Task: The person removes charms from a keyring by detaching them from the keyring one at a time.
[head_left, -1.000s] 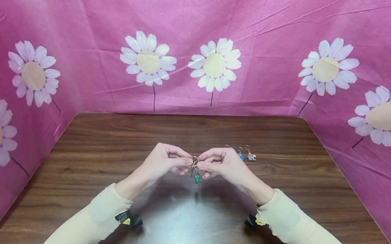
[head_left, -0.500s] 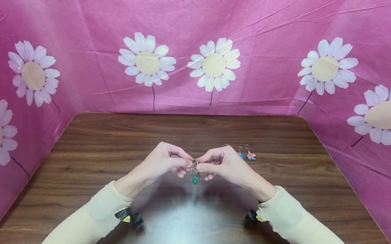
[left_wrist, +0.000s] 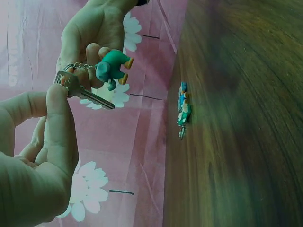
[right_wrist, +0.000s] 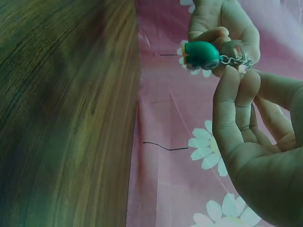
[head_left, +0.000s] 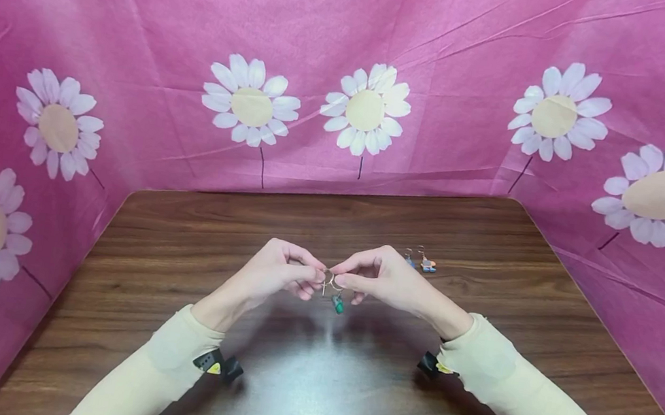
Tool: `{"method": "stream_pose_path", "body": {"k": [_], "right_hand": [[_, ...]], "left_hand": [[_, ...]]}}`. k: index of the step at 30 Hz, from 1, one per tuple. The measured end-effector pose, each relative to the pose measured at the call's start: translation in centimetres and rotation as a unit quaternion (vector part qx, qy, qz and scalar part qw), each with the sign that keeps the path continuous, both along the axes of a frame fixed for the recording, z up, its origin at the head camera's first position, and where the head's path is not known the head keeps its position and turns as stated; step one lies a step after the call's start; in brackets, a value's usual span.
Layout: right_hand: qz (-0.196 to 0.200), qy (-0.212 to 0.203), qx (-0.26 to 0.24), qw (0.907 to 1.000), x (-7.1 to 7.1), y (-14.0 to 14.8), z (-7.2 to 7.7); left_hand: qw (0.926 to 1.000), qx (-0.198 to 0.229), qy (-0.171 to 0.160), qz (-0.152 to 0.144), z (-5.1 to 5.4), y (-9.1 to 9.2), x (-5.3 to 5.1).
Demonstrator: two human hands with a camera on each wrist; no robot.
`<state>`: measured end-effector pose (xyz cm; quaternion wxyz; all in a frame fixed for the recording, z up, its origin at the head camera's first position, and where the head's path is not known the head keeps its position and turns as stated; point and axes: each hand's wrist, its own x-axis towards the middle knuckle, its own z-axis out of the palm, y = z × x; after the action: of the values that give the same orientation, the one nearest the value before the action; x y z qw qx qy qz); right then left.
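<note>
Just above the table's middle my two hands meet fingertip to fingertip. My left hand (head_left: 263, 275) pinches a metal key (left_wrist: 92, 98) near its head. My right hand (head_left: 388, 279) pinches the ring (head_left: 335, 280) of a keychain between thumb and fingertips. From that ring a short chain (right_wrist: 230, 60) carries a small green figure (left_wrist: 113, 67) with yellow feet, which dangles beneath the fingers in the head view. The key's head and the ring lie close together. My fingertips partly cover the spot, so I cannot tell whether the key is threaded on.
Behind my right hand, more keychains with small figures lie on the wooden table (head_left: 183, 218); an orange-and-blue one (head_left: 427, 265) shows best, and the hand hides some. A pink cloth (head_left: 330, 15) with printed daisies stands round the far and side edges.
Both hands stay nearly in place, still pinching, with slight finger shifts. The green figure has swung a little to the right. My right hand now covers more of the keychains behind it.
</note>
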<state>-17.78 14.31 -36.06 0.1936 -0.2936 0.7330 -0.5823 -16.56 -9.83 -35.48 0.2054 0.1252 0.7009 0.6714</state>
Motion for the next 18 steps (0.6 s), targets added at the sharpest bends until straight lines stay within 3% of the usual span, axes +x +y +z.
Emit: {"method": "stream_pose_path", "body": {"k": [5, 10, 14, 18], "right_hand": [[-0.002, -0.001, -0.002, 1.0, 0.0, 0.1, -0.1], [-0.026, -0.04, -0.007, 0.9988, 0.0, 0.3, -0.4], [-0.046, -0.074, -0.009, 0.9962, -0.2, 0.5, -0.8], [-0.029, -0.094, 0.008, 0.9951, -0.5, 0.7, -1.0]], "left_hand": [[0.9996, -0.013, 0.023, -0.012, -0.1, -0.1, 0.0], [0.9969, -0.037, 0.062, -0.03, -0.5, 0.0, 0.1], [0.9959, -0.044, 0.073, -0.03, -0.9, 0.0, 0.0], [0.9957, -0.047, 0.077, -0.022, -1.2, 0.2, 0.1]]}}
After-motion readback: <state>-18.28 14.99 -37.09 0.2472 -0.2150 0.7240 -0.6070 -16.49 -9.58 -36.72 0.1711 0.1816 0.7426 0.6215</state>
